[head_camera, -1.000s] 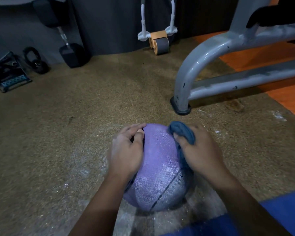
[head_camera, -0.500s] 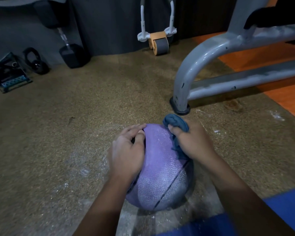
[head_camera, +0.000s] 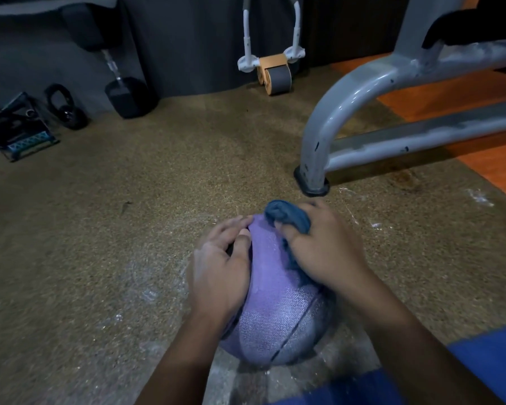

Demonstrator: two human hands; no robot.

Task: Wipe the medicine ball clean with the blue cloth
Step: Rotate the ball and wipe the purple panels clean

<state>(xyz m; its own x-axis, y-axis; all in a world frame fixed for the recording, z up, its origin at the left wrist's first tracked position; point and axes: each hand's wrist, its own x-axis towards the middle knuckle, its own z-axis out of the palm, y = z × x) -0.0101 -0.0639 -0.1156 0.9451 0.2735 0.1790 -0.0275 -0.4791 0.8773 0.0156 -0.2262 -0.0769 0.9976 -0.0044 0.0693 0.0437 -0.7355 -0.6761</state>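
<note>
A speckled brown floor (head_camera: 129,229) fills most of the view, dusted with pale streaks around the lower middle. A grey metal frame (head_camera: 348,95) curves down at the right to a black foot on the floor, with orange flooring (head_camera: 465,92) beyond it. The purple medicine ball (head_camera: 278,311) rests on the floor in the lower middle, between the two forearms; its textured surface shows a dark seam line (running diagonally across the near side). The left hand (head_camera: 219,273) lies over the ball's left side, its fingers (head_camera: 231,226) curled round the curve and the thumb pressed on top. The right hand (head_camera: 324,249) clenches the bunched blue cloth (head_camera: 289,216) and presses it against the ball's upper right side, part of the cloth trailing down beneath the palm. Along the far wall stand a dumbbell (head_camera: 126,95), an orange and grey roller wheel (head_camera: 275,73) with white handles, and a small black kettlebell (head_camera: 66,108).
</note>
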